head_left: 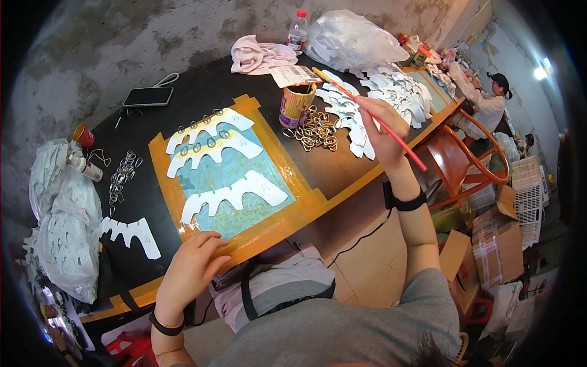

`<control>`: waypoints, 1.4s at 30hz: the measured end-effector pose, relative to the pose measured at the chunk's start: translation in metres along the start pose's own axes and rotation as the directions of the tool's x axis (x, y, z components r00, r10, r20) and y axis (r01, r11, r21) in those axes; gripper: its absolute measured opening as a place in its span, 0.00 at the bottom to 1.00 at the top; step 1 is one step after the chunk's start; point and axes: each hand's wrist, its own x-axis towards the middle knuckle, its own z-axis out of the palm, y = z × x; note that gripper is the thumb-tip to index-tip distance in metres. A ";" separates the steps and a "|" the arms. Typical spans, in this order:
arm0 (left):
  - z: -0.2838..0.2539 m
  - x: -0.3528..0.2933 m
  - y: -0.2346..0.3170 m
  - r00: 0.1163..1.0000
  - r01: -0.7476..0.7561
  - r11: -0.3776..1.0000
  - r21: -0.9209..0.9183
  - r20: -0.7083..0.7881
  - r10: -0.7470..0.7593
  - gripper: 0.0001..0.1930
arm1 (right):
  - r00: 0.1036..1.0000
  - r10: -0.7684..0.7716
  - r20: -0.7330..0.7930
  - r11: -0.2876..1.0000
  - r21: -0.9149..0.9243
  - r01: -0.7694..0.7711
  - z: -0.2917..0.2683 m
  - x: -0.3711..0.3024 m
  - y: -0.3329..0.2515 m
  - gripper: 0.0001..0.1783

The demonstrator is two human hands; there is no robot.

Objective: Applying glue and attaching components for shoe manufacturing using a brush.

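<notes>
A: One table [202, 85], dark and long, carries everything here. What lies on it in front of you?

B: A blue mat [235, 177] edged with orange tape, close to my side of the table. Three white cut-out pieces [232, 194] lie on it in a row, the two farther ones with metal rings along their upper edges.

A: And to the right of the mat?

B: A heap of the same white pieces [385, 92], then a smaller pile of metal rings [317, 131], then the tin can [296, 104] just beside the rings.

A: Your right hand [382, 131]?

B: Raised above the table's right part, fingers pinched closed around a red brush [391, 131]. The handle slants down to the right past my wrist; the bristle end points up-left toward the can.

A: Your left hand [189, 269]?

B: Loosely open, gripping nothing, fingers resting on the orange tape at the mat's near corner.

A: Smallest items?

B: A phone [148, 96] at the far left, and a bottle [298, 32] at the far edge.
</notes>
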 end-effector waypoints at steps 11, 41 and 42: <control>-0.001 -0.007 0.000 1.000 0.026 1.000 -0.014 0.000 -0.026 0.14 | 0.558 0.825 0.088 0.355 0.687 -0.633 0.007 -0.012 0.020 0.09; -0.001 -0.009 -0.002 0.998 0.040 0.999 -0.018 0.038 -0.039 0.15 | 0.972 -0.003 0.234 0.996 0.091 -0.019 -0.008 0.008 -0.008 0.13; -0.001 -0.009 -0.002 0.998 0.039 0.999 -0.021 0.040 -0.039 0.15 | 0.955 -0.107 0.277 0.994 0.043 0.099 -0.010 0.012 -0.007 0.15</control>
